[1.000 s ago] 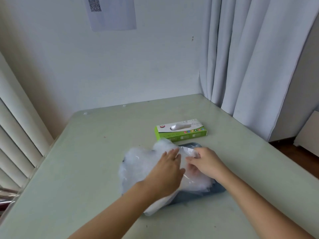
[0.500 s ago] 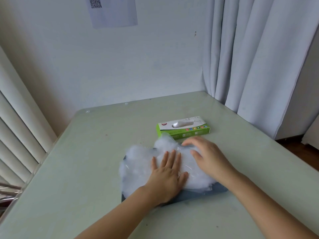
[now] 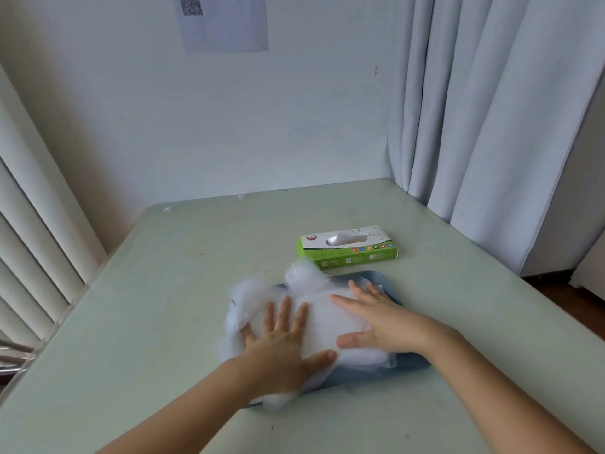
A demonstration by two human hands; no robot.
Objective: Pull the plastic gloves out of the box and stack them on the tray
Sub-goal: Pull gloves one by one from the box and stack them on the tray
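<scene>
A pile of clear plastic gloves (image 3: 322,317) lies heaped on a grey-blue tray (image 3: 373,275) in the middle of the table, spilling over the tray's left edge. My left hand (image 3: 284,344) lies flat on the left part of the pile, fingers straight and spread. My right hand (image 3: 379,317) presses flat on the right part, fingers straight. Just behind the tray stands the green and white glove box (image 3: 348,245), with a glove showing in its oval top slot. Most of the tray is hidden under the gloves.
The pale green table (image 3: 163,290) meets a white wall at the back. Curtains (image 3: 491,126) hang at the right, close to the table's far right corner. Slatted blinds (image 3: 29,244) run along the left edge.
One second ago my right hand pinched a glove over the pile. Both hands have since flattened and spread on the gloves, the left sliding left, the right coming down on the right side.
</scene>
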